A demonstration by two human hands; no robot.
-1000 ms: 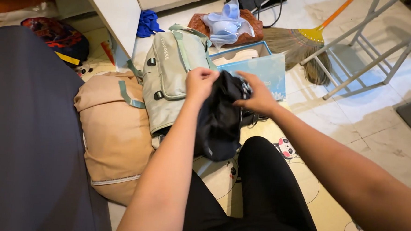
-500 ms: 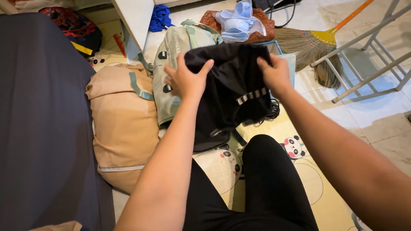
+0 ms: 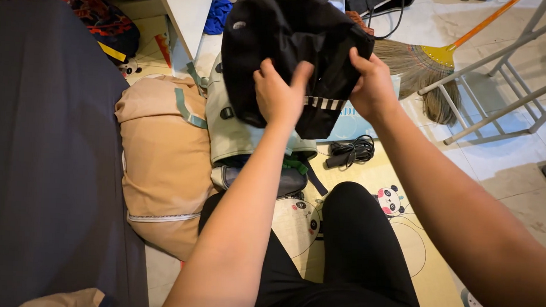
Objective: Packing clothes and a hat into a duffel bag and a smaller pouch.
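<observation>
1. At the far left lies a broad dark grey padded surface (image 3: 43, 147), smooth and matte, filling that side of the view.
2. Just beside it sits a tan fabric bag (image 3: 157, 160), soft and rounded, with a pale zip line low on its side and a green strap across its top.
3. Next to the tan bag rests a pale green backpack (image 3: 236, 136) of stiff woven cloth with dark buckles; its open mouth faces the person's black-clad legs.
4. The left hand (image 3: 280, 98) grips a black garment (image 3: 279, 42), the fingers clenched into the lower left part of the cloth, the thumb lying on the near face.
5. The black garment is held up in the air above the backpack, between the two hands; it is soft, thin and crumpled, with a striped black-and-white band along the lower edge between the hands.
6. The right hand (image 3: 371, 87) pinches the garment's right edge, fingers curled behind the cloth and the thumb in front.
7. Below the right hand, on the yellow play mat (image 3: 405, 241) printed with pandas, lies a coiled black cable (image 3: 348, 152).
8. Behind the garment a light blue box (image 3: 352, 120) shows partly.
9. Further right, a straw broom (image 3: 427, 71) with a yellow collar and orange handle lies on the pale tiled floor, near a grey metal frame (image 3: 507, 78).
</observation>
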